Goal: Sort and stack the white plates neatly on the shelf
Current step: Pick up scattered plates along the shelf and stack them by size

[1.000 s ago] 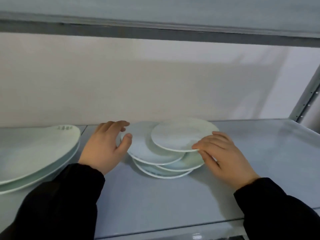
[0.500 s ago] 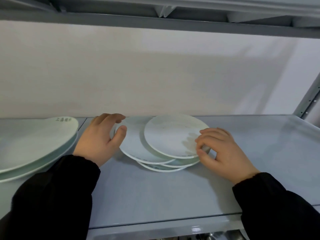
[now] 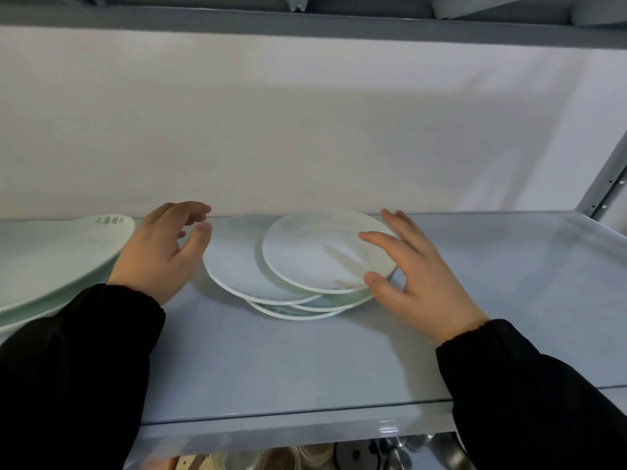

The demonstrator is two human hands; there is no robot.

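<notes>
Opening wide, the left hand [image 3: 163,256] and right hand [image 3: 419,283] have let go, holding nothing, so the small plates [image 3: 319,256] still sit crooked.

A loose pile of plates [image 3: 234,266] lies on the shelf [image 3: 271,361] between the two hands. The left hand [image 3: 163,252] is just beside the pile's left edge. The right hand [image 3: 417,276] is at its right edge, thumb at the rim of the top plate [image 3: 315,256]. A stack of bigger plates [image 3: 51,259] lies left of the left hand. The wall [image 3: 305,130] stands behind both hands.
</notes>
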